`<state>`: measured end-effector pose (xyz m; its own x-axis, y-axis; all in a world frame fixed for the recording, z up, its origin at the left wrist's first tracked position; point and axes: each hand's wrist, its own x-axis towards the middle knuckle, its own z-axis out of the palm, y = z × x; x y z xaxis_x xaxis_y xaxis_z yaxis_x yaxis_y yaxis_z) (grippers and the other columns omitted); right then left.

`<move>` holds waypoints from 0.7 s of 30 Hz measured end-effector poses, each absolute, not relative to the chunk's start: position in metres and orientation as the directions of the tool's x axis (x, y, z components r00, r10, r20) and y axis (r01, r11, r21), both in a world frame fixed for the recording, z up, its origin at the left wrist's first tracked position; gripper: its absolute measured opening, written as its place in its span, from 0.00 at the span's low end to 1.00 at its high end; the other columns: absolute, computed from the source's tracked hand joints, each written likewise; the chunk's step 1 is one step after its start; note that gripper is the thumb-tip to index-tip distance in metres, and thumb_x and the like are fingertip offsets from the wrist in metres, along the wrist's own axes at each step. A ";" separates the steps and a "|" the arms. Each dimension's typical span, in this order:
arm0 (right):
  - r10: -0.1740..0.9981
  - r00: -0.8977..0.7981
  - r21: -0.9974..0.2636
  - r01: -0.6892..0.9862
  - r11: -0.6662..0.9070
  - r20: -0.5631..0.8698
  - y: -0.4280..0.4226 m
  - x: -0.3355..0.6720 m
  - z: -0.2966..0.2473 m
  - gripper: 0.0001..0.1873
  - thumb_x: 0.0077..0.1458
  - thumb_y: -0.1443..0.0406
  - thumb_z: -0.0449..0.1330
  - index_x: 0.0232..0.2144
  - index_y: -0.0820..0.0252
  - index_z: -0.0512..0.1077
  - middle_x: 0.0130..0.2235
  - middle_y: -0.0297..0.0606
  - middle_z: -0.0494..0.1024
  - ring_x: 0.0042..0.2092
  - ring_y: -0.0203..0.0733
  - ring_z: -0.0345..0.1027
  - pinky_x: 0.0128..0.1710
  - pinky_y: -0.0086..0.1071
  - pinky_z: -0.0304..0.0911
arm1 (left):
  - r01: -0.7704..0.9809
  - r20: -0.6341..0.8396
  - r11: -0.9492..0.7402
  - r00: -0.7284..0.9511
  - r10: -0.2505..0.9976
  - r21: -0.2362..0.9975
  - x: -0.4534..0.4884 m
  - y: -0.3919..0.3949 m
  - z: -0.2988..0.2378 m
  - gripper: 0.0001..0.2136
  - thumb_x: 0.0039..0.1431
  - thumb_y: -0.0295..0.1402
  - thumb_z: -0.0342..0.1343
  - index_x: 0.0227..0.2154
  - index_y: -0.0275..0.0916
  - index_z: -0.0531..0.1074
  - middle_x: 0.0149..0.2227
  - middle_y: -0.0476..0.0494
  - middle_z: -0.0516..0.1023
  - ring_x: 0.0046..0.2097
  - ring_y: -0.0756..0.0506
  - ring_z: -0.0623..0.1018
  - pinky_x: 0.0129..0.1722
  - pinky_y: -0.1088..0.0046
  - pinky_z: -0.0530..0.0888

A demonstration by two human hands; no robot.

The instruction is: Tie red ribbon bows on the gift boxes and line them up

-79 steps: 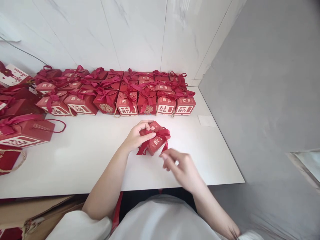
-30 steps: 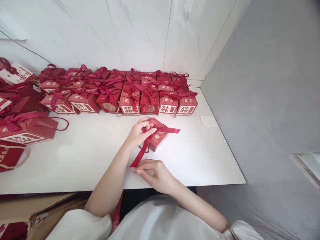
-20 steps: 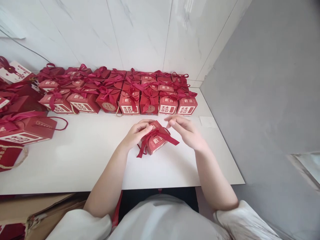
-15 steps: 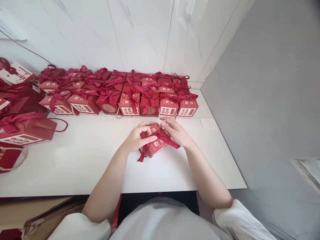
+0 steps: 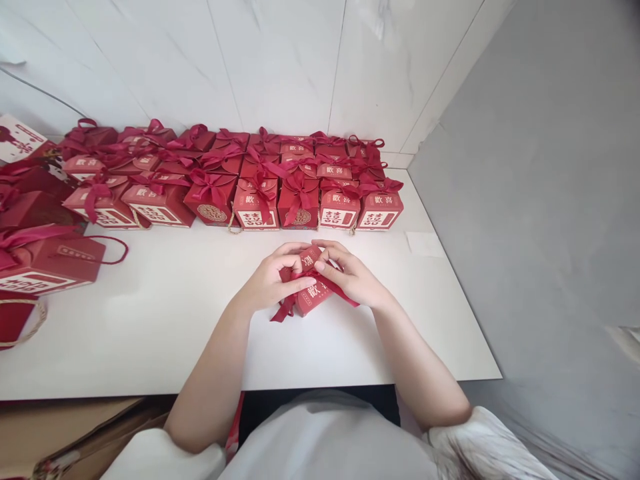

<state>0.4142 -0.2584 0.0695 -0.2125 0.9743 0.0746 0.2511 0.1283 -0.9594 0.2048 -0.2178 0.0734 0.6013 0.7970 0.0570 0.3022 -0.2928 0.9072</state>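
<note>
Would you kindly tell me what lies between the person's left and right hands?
In the head view, a red gift box with a crimson ribbon lies between the left hand and right hand, both partly covering it.

The left hand (image 5: 275, 278) and right hand (image 5: 350, 275) curl close together, bare forearms (image 5: 216, 373) slanting inward.

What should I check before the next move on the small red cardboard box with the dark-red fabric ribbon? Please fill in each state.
1. Left bare hand steadying the small red cardboard box: ok, it grips the left side.
2. Right bare hand at the box: ok, fingers over its right side.
3. Knot of the dark-red fabric ribbon secure: cannot tell, fingers cover much of the middle.
4. Both ribbon ends in view: ok, one on each side.
5. Box apart from the lined-up red cardboard boxes: ok, white tabletop shows between.
</note>
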 end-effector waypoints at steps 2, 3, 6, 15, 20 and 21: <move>0.968 -0.240 -0.970 0.209 0.127 0.075 -0.260 0.415 0.070 0.10 0.61 0.57 0.61 0.31 0.55 0.72 0.62 0.41 0.67 0.66 0.46 0.58 0.65 0.44 0.52 | 0.288 0.051 -0.275 0.601 0.798 0.917 0.205 -0.217 0.074 0.14 0.61 0.43 0.57 0.24 0.40 0.69 0.60 0.43 0.69 0.60 0.38 0.71 0.61 0.58 0.69; 0.966 -0.248 -0.973 0.192 0.127 0.077 -0.261 0.416 0.070 0.08 0.60 0.58 0.62 0.31 0.55 0.72 0.62 0.41 0.67 0.66 0.46 0.58 0.65 0.44 0.53 | 0.278 0.049 -0.265 0.599 0.799 0.924 0.205 -0.216 0.074 0.14 0.63 0.43 0.54 0.27 0.41 0.72 0.60 0.42 0.69 0.60 0.38 0.72 0.61 0.59 0.69; 0.962 -0.264 -0.980 0.160 0.122 0.076 -0.261 0.419 0.069 0.03 0.59 0.62 0.61 0.34 0.55 0.72 0.62 0.41 0.67 0.66 0.46 0.59 0.63 0.42 0.57 | 0.244 0.056 -0.246 0.593 0.803 0.938 0.206 -0.216 0.074 0.15 0.66 0.44 0.51 0.31 0.41 0.76 0.59 0.40 0.70 0.61 0.39 0.71 0.61 0.60 0.69; 0.982 -0.173 -0.950 0.284 0.128 0.080 -0.263 0.425 0.069 0.07 0.63 0.60 0.56 0.34 0.54 0.72 0.63 0.40 0.67 0.66 0.47 0.58 0.66 0.49 0.49 | 0.266 0.090 -0.298 0.590 0.802 0.917 0.208 -0.222 0.075 0.10 0.57 0.37 0.62 0.37 0.42 0.68 0.60 0.40 0.69 0.60 0.39 0.72 0.60 0.57 0.70; 0.978 -0.185 -0.940 0.303 0.154 0.101 -0.266 0.422 0.072 0.09 0.60 0.57 0.61 0.34 0.54 0.76 0.64 0.42 0.66 0.67 0.51 0.56 0.59 0.46 0.60 | 0.325 0.109 -0.375 0.613 0.783 0.868 0.207 -0.221 0.076 0.06 0.57 0.37 0.61 0.34 0.42 0.73 0.60 0.41 0.69 0.62 0.38 0.70 0.63 0.58 0.67; 0.975 -0.193 -0.939 0.300 0.166 0.111 -0.267 0.421 0.072 0.08 0.59 0.57 0.62 0.34 0.54 0.76 0.65 0.41 0.65 0.67 0.51 0.56 0.58 0.45 0.61 | 0.327 0.113 -0.382 0.614 0.781 0.865 0.206 -0.221 0.076 0.06 0.57 0.37 0.61 0.34 0.43 0.73 0.60 0.42 0.69 0.62 0.38 0.70 0.63 0.58 0.66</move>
